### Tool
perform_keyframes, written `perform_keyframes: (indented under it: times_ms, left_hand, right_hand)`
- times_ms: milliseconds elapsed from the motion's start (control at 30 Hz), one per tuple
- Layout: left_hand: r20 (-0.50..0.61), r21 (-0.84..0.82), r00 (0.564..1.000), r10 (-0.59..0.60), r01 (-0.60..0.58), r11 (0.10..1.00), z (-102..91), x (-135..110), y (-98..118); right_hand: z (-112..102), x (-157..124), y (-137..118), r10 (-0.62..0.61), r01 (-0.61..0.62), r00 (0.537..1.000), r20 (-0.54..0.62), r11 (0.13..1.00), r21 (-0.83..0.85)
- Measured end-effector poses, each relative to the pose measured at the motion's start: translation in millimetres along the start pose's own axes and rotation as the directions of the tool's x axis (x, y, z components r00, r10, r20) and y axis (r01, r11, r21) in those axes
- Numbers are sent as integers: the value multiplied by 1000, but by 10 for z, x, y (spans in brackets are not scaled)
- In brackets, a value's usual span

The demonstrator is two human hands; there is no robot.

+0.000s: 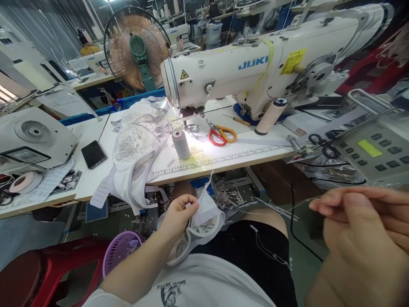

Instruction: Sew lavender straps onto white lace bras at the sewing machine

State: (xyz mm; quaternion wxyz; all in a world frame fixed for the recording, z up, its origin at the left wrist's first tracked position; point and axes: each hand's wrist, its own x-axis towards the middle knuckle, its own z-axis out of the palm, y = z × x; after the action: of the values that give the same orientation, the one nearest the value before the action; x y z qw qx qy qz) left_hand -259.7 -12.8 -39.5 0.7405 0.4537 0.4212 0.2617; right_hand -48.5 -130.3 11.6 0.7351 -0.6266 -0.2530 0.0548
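At six o'clock in the head view, a soft, light-looking white garment (208,212) is pinched by the left hand (180,212); toward four o'clock, a fine thread (301,203) seems pinched by the right hand (359,217). Seamed edges are best gripped.

Near, the left hand (181,214) pinches a bra (206,212); at right, the right hand (361,226) holds thread (302,204); scissors (220,128) lie farther off.
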Motion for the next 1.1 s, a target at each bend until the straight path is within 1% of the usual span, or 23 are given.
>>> perform_keyframes:
  times_ms: [33,67,100,133,167,200,233,267,333,367,400,433,467,533,567,600,667,733,767,867,933,1000,1100]
  left_hand:
    - [1,-12,1000,-7,7,1000,8,-1,-2]
    - [1,-33,1000,-15,15,999,19,1,-4]
    - [3,-61,1000,-20,21,998,33,6,-4]
    - [4,-93,1000,-22,22,995,47,15,-1]
    - [5,-125,1000,-17,17,992,60,28,6]
    - [4,-149,1000,-2,3,989,70,44,21]
    - [-1,-161,1000,24,-24,987,75,63,43]
    - [-13,-160,998,63,-64,985,77,85,73]
    - [-33,-126,987,156,-159,979,65,127,153]
    - [-29,-110,980,199,-201,973,53,145,198]
    - [-16,-105,972,235,-235,966,38,161,242]
    - [9,-113,966,259,-256,960,20,175,281]
    - [39,-133,961,273,-266,955,0,187,311]
    - [84,-187,955,285,-266,946,-43,208,337]
    - [91,-216,955,284,-260,941,-66,218,333]
    - [86,-247,957,276,-248,937,-88,227,318]
    - [42,-315,970,241,-216,924,-133,244,270]
    - [-12,-382,983,183,-174,908,-180,254,212]
    - [-32,-408,988,152,-151,900,-204,256,184]
    - [-74,-445,994,81,-105,889,-269,254,119]
    - [-102,-451,994,50,-91,888,-289,250,92]
    - [-133,-452,991,20,-79,888,-282,243,78]
    - [-171,-443,985,-24,-55,895,-238,224,74]
  right_hand:
    - [6,8,31,-4,4,1000,30,1000,-10]
    - [23,2,73,3,0,994,111,1000,-27]
    - [57,-11,125,27,-14,971,236,998,-56]
    - [113,-22,184,62,-25,923,379,995,-101]
    - [192,-22,248,97,-31,858,504,990,-139]
    - [294,0,310,127,-34,796,592,986,-165]
    - [416,49,368,142,-33,760,634,983,-181]
    - [553,126,415,144,-28,752,643,982,-187]
    - [845,345,474,130,-5,769,626,980,-197]
    - [986,469,485,130,11,764,632,977,-214]
    - [1118,588,488,135,46,746,652,966,-253]
    - [1237,693,487,131,122,708,693,945,-303]
    - [1342,778,485,132,221,656,743,907,-357]
    - [1515,878,491,151,416,548,823,804,-425]
    - [1588,898,502,167,482,512,843,757,-442]
    - [1653,905,519,183,520,492,851,722,-456]
    - [1761,909,564,205,549,491,847,682,-483]
    - [1838,935,610,216,584,511,832,623,-520]
    - [1865,962,631,215,600,535,817,584,-547]
    - [1904,1072,687,209,615,645,735,429,-661]
    - [1920,1139,726,235,601,694,680,332,-727]
    - [1944,1189,757,283,585,712,642,268,-766]
    - [1955,1253,748,358,544,728,585,217,-811]
